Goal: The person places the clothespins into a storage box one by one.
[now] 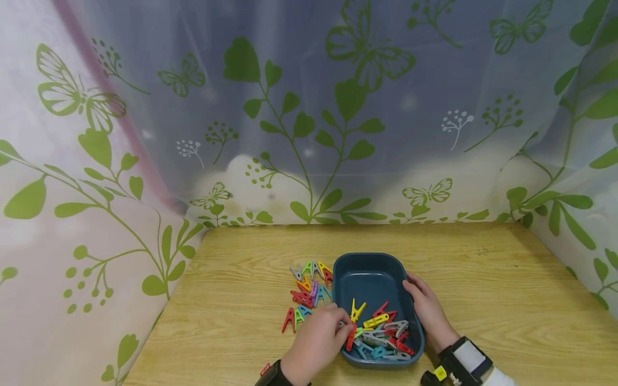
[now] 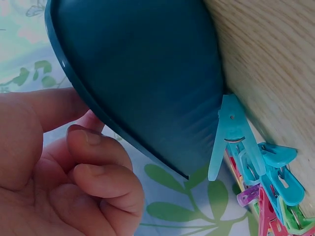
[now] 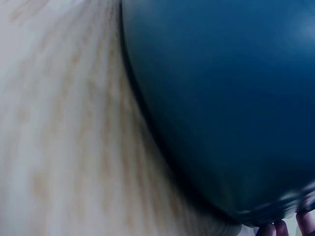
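A dark blue plastic bin (image 1: 370,284) stands on the table, with several mixed clothespins (image 1: 381,340) piled in its near end. My left hand (image 1: 318,335) reaches over the bin's left rim; its thumb and forefinger pinch a red clothespin (image 1: 351,340) just inside. In the left wrist view, the left hand's other fingers (image 2: 106,179) are curled outside the rim, while the pinching tips are hidden. My right hand (image 1: 429,308) grips the bin's right rim, thumb on top. The right wrist view shows mostly the bin's outer wall (image 3: 221,98), with a few fingertips at the lower corner.
Left of the bin, several loose clothespins (image 1: 303,296) lie in a cluster on the wooden table (image 1: 232,300), close to the left hand. A light-blue clothespin (image 2: 234,123) lies by the bin's wall. A patterned curtain (image 1: 309,107) hangs behind the table and at both sides.
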The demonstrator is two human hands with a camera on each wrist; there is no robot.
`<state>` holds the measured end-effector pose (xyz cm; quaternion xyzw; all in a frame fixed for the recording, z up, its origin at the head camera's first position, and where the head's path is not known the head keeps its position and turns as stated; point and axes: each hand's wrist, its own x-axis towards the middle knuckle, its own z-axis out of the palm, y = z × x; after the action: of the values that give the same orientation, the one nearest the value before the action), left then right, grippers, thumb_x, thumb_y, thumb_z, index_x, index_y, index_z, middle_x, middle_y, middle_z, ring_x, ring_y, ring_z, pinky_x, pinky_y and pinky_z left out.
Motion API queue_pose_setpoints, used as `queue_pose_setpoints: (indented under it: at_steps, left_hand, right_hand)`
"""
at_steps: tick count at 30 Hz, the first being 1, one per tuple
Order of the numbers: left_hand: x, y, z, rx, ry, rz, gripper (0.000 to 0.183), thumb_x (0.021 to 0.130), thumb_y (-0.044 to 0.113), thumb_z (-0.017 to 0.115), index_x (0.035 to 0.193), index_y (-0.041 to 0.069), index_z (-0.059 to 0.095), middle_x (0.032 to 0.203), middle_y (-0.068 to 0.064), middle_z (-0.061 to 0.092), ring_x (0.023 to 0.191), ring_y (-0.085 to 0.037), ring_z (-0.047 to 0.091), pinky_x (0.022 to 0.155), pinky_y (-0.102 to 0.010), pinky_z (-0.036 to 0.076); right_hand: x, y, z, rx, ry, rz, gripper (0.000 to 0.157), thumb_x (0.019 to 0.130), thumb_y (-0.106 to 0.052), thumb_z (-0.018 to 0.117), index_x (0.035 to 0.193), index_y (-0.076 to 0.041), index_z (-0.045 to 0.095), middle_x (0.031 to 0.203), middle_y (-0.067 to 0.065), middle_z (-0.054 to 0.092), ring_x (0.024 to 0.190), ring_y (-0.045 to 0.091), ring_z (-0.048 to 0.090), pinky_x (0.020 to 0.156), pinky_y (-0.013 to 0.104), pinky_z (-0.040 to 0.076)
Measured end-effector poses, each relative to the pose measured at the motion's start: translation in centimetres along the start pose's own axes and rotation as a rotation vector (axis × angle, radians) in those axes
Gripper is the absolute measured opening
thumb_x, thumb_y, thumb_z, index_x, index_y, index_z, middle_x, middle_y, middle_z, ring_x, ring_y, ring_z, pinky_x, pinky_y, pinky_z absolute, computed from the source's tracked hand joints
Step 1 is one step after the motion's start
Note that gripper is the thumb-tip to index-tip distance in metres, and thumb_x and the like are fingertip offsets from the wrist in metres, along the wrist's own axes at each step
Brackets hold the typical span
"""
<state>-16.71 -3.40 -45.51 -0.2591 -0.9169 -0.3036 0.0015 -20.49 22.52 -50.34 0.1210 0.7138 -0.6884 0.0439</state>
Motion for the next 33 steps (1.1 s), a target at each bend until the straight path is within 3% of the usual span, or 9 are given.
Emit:
queue_pose_setpoints:
  at_steps: [7,17,27,33]
  left_hand:
    - [-0.1,-0.1,0.1,-0.013,-0.028,-0.002,0.012,0.095,0.019,0.076,0.085,0.013,0.073,0.074,0.009,0.051,0.059,-0.001,0.041,0.053,-0.019,0.037]
    - [-0.2,0.0,-0.6,0.004,0.021,-0.003,0.010,0.097,0.019,0.073,0.088,0.014,0.074,0.076,0.010,0.055,0.062,0.000,0.043,0.056,-0.019,0.038]
    - [-0.3,-2.3,-2.8,0.038,0.145,-0.091,0.006,0.096,0.016,0.074,0.093,0.011,0.072,0.074,0.006,0.049,0.060,-0.004,0.040,0.053,-0.022,0.034]
    - [-0.2,-3.7,-2.8,0.040,0.103,-0.176,0.009,0.094,0.015,0.076,0.088,0.010,0.071,0.081,0.002,0.063,0.061,-0.007,0.045,0.054,-0.024,0.037]
  right_hand:
    - [0.0,0.1,0.0,0.000,-0.002,0.006,0.064,0.111,-0.044,0.040,0.163,-0.010,0.023,0.169,0.018,0.023,0.152,0.037,0.030,0.123,0.057,0.026]
    - [0.2,0.2,-0.2,-0.016,-0.009,-0.003,0.065,0.111,-0.043,0.040,0.163,-0.009,0.022,0.169,0.019,0.021,0.154,0.039,0.025,0.124,0.058,0.023]
    - [0.1,0.1,-0.2,-0.037,-0.007,0.002,0.065,0.111,-0.044,0.040,0.163,-0.009,0.022,0.169,0.019,0.020,0.155,0.040,0.023,0.124,0.059,0.021]
    - [0.1,0.1,-0.1,-0.027,-0.001,-0.001,0.064,0.111,-0.042,0.039,0.163,-0.008,0.023,0.169,0.020,0.022,0.153,0.039,0.026,0.124,0.058,0.023]
